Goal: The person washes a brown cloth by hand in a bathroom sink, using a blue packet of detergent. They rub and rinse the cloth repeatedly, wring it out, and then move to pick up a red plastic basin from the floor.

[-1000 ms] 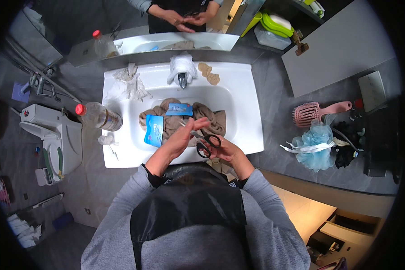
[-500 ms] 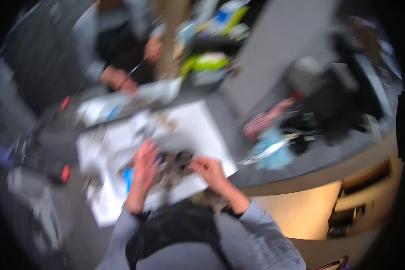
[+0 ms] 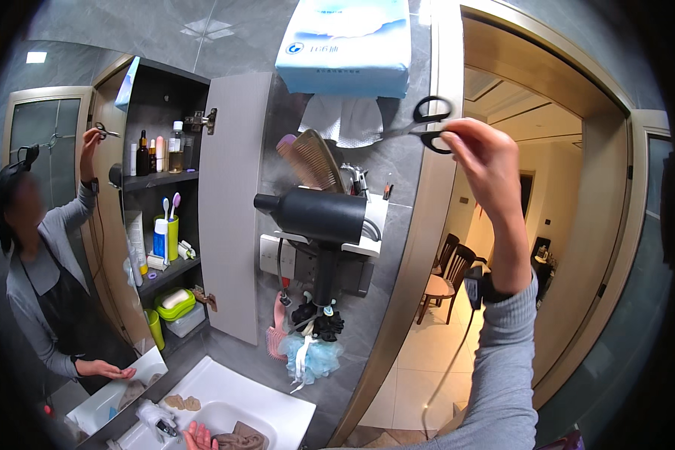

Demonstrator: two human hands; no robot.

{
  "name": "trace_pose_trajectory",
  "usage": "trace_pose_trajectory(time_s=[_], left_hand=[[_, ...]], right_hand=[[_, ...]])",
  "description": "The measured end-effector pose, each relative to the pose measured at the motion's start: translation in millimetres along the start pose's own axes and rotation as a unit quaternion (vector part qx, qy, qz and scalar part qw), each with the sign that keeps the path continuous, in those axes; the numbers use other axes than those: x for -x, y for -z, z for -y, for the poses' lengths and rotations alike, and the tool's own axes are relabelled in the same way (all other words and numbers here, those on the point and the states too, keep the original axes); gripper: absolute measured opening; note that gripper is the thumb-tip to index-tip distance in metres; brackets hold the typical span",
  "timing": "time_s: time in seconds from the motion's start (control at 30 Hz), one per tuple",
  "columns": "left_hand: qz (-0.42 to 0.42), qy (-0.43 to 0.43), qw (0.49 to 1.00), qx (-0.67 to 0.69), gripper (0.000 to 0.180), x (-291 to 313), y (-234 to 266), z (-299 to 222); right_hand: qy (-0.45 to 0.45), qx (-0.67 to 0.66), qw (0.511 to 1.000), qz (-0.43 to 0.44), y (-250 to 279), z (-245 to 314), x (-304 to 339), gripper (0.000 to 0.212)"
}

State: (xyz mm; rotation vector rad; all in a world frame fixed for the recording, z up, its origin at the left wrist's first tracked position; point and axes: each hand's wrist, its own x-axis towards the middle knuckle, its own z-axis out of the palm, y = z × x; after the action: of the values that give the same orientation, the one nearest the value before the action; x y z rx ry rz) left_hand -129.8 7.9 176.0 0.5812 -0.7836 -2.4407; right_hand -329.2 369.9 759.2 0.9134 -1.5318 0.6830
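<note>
A person's right hand (image 3: 484, 154), raised high, pinches the lower black loop of the scissors (image 3: 416, 133) between thumb and fingers, blades pointing left beside the door frame (image 3: 416, 247). The left hand (image 3: 197, 436), cut off by the lower edge, is palm up, fingers loosely spread, over the sink (image 3: 296, 411) near a brown cloth (image 3: 241, 439). Just left of the blades, a white tissue (image 3: 345, 124) hangs under a blue-and-white pack (image 3: 345, 60). Below are a comb (image 3: 316, 163) and a black hair dryer (image 3: 315, 216); lower still, a pink brush (image 3: 276, 334) and a blue bath puff (image 3: 315, 361) hang against the gray wall. At left, bottles and toothbrushes line an open cabinet (image 3: 161, 180) beside a mirror (image 3: 67, 187) reflecting the person. At right, a doorway shows a chair (image 3: 457, 271) and a round table (image 3: 435, 286).
</note>
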Motion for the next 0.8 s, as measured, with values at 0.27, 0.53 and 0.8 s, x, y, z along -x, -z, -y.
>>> trace_pose_trajectory(time_s=[0.27,0.53,0.8], left_hand=[[-0.057,0.020,0.998,0.019,0.059,0,19,0],[-0.115,0.018,0.993,0.037,0.048,-2,43,1],[-0.121,0.030,0.992,0.026,0.051,6,51,4]], right_hand=[[0.104,0.132,0.980,0.109,-40,-31,-25,0.011],[0.106,0.141,0.929,0.325,-86,-36,-64,0.016],[0.025,0.121,0.886,0.447,-117,-46,-79,0.021]])
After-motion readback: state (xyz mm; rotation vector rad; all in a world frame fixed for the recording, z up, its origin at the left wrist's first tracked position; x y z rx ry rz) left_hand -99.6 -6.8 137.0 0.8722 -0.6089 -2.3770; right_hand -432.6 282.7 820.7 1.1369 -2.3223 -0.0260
